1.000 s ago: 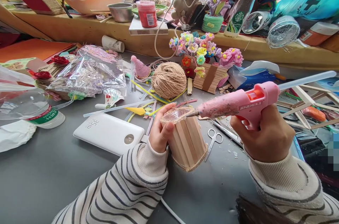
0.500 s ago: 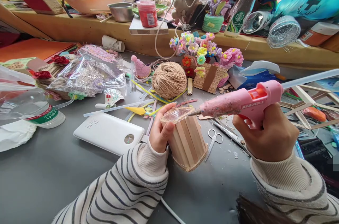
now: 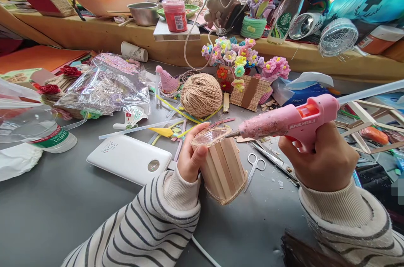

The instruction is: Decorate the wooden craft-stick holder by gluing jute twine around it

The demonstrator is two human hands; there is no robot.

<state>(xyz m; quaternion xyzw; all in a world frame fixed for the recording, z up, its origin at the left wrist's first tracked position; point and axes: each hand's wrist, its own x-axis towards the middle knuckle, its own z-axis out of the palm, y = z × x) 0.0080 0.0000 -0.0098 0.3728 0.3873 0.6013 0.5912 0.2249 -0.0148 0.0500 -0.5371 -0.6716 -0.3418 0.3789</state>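
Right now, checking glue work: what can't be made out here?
Head view: fingertips of left hand, hidden behind clear plastic cup clad in wooden sticks.
Head view: glue at nozzle of pink hot-glue gun, too small.
Head view: clear glue stick, end past right edge.

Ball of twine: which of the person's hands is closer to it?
Left. The left hand, gripping the stick-covered cup, is just in front of the ball of twine. The right hand, holding the pink glue gun, is farther off to its right.

Bare grey table [image 3: 57,212] lies open front-left; scissors [image 3: 254,165] and twine ball [image 3: 201,94] crowd elsewhere.
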